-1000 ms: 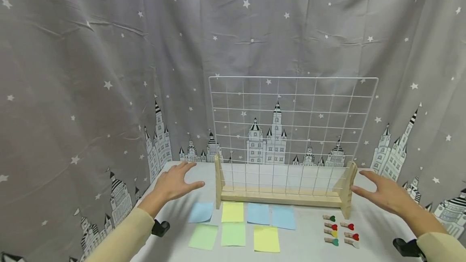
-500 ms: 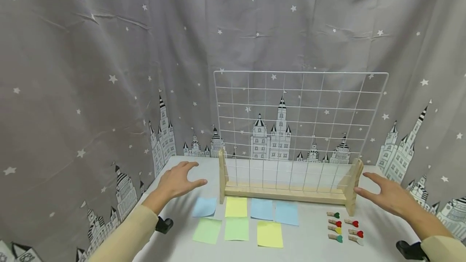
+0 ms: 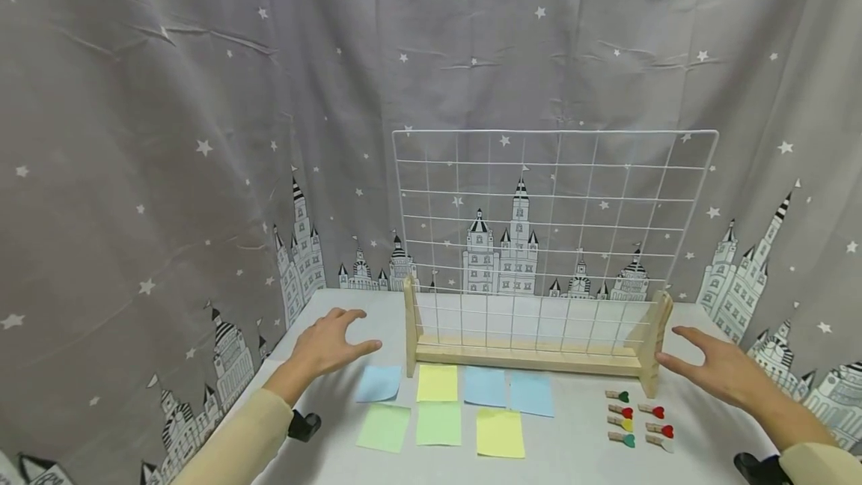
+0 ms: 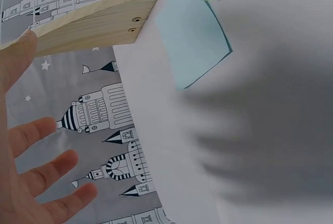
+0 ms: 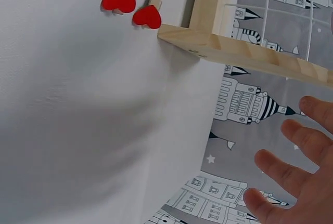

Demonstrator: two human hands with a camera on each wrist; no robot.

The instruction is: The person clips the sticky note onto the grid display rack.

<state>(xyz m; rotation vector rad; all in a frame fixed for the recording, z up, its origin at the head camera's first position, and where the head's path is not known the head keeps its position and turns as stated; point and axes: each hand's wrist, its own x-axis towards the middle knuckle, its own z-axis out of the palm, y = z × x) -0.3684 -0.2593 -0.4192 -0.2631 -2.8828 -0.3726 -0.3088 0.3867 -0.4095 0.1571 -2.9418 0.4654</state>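
"Left hand (image 3: 325, 345) and right hand (image 3: 726, 371), spread wide, empty, flank the wire rack (image 3: 527, 357) on the worktop (image 3: 562, 447)."
"And beyond the head view?"
"Left wrist shows screws (image 4: 136, 20) in the rack's wooden end (image 4: 96, 25)."

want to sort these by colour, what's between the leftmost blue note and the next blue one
A yellow note lies between the leftmost blue note and the next blue one; the head view shows it.
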